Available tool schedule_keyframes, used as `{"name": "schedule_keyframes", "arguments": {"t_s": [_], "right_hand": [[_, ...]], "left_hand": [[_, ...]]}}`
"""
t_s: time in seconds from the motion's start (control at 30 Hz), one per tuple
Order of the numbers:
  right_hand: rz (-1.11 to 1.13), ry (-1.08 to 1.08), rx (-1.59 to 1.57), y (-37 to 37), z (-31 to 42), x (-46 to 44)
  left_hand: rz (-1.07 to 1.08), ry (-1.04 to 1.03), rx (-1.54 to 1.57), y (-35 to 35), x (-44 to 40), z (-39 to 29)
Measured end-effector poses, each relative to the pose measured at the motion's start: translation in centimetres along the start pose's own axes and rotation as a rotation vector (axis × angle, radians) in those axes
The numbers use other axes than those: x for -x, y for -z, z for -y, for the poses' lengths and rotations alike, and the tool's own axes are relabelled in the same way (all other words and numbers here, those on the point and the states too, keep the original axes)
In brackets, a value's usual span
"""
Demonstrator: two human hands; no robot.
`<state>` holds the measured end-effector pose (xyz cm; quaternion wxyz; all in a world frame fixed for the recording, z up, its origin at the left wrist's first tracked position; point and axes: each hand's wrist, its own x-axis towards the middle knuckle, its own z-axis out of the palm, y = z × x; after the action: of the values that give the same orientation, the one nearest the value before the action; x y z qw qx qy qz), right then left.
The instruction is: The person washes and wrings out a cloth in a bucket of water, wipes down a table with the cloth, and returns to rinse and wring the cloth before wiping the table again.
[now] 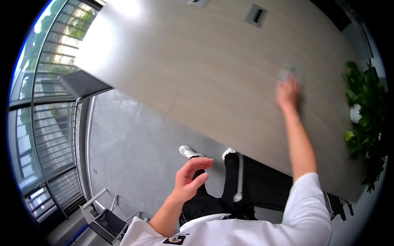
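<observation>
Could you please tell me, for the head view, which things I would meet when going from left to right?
Upper grey chair back, left hand, right white shoe, fully visible table inset, right hand with a blurred pale thing at its fingers, leafy green plant.

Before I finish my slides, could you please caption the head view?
Right hand at a blurred pale item on the table; left hand empty.

Bright light glares off the pale bench (197, 69) above a smooth grey floor (131, 127), with windows (39, 99) and dark chairs (84, 85) left, leafy plants (367, 119) right.
</observation>
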<state>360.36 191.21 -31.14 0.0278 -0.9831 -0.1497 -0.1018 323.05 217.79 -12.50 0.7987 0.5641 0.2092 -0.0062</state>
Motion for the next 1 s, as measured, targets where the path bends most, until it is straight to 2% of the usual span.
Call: {"name": "schedule_keyframes", "arguments": {"t_s": [0.07, 0.1, 0.13, 0.2, 0.23, 0.27, 0.3, 0.37, 0.4, 0.43, 0.47, 0.53, 0.57, 0.63, 0.67, 0.73, 0.77, 0.8, 0.83, 0.87, 0.9, 0.93, 0.97, 1.0], "right_hand": [[-0.062, -0.179, 0.130, -2.5, -11.3, 4.4], [0.017, -0.349, 0.175, -1.6, -13.8, 7.0], [0.043, -0.494, 0.181, -3.8, -18.8, 9.8], [0.159, -0.947, 0.223, -2.3, -16.9, 12.8], [0.213, -0.988, 0.245, -2.9, -14.8, 13.3], [0.189, -0.952, 0.274, -0.7, -8.0, 12.7], [0.163, -0.909, 0.287, 2.1, 1.8, 11.4], [0.044, -0.571, 0.231, -0.6, 11.6, 10.8], [0.047, -0.431, 0.034, 2.0, 19.4, 10.1], [-0.132, -0.124, -0.064, -0.2, 24.0, 10.9], [-0.118, -0.013, -0.204, 0.9, 30.8, 11.4], [-0.011, 0.261, -0.485, 3.0, 42.7, 14.4], [0.085, 0.487, -0.623, 1.7, 46.5, 15.4], [0.475, 0.610, -0.855, 2.9, 53.8, 17.1], [0.476, 0.624, -0.874, 3.3, 56.1, 16.8], [0.372, 0.286, -1.133, 5.5, 59.9, 15.4], [0.391, 0.138, -1.204, 7.4, 60.3, 13.7], [0.316, 0.120, -1.204, 7.4, 59.6, 11.8], [0.422, -0.048, -1.210, 9.0, 58.3, 9.6], [0.170, -0.064, -1.194, 8.1, 56.7, 7.8], [0.312, -0.246, -1.026, 9.8, 53.6, 4.8], [0.045, -0.178, -0.976, 9.1, 51.7, 2.7], [-0.083, -0.154, -0.824, 5.2, 47.3, 0.0], [-0.154, -0.338, -0.762, 1.2, 43.5, -2.2]], "left_hand": [[-0.011, -0.023, 0.031, 3.8, 2.3, -0.4], [-0.029, -0.035, 0.050, 6.2, 3.9, -0.5], [-0.078, -0.031, 0.069, 8.2, 5.5, -0.5], [-0.183, 0.012, 0.100, 11.8, 8.4, -1.6], [-0.233, 0.029, 0.083, 14.0, 10.2, -2.8], [-0.290, 0.026, 0.087, 16.4, 12.3, -3.5], [-0.356, 0.011, 0.087, 18.3, 14.1, -3.6], [-0.464, -0.021, 0.114, 22.1, 17.8, -4.9], [-0.559, -0.035, 0.151, 23.9, 19.4, -5.9], [-0.573, -0.048, 0.145, 25.3, 20.9, -7.0], [-0.663, -0.083, 0.138, 26.5, 21.9, -7.9], [-0.793, -0.143, 0.116, 28.6, 23.4, -10.0], [-0.809, -0.165, 0.111, 29.3, 24.0, -10.9], [-0.817, -0.271, 0.121, 31.4, 23.7, -12.8], [-0.834, -0.280, 0.108, 32.2, 23.5, -13.8], [-0.832, -0.308, 0.050, 33.9, 21.9, -15.9], [-0.839, -0.308, 0.046, 35.3, 21.3, -16.8], [-0.822, -0.339, 0.019, 37.0, 20.5, -17.8], [-0.804, -0.367, -0.008, 38.8, 19.7, -18.8], [-0.803, -0.381, -0.019, 40.8, 18.9, -19.9], [-0.810, -0.387, -0.022, 42.6, 17.7, -20.8], [-0.822, -0.380, -0.016, 45.2, 16.9, -22.2], [-0.843, -0.368, -0.008, 47.3, 16.1, -23.2], [-0.862, -0.339, 0.024, 49.7, 15.0, -24.2]]}}
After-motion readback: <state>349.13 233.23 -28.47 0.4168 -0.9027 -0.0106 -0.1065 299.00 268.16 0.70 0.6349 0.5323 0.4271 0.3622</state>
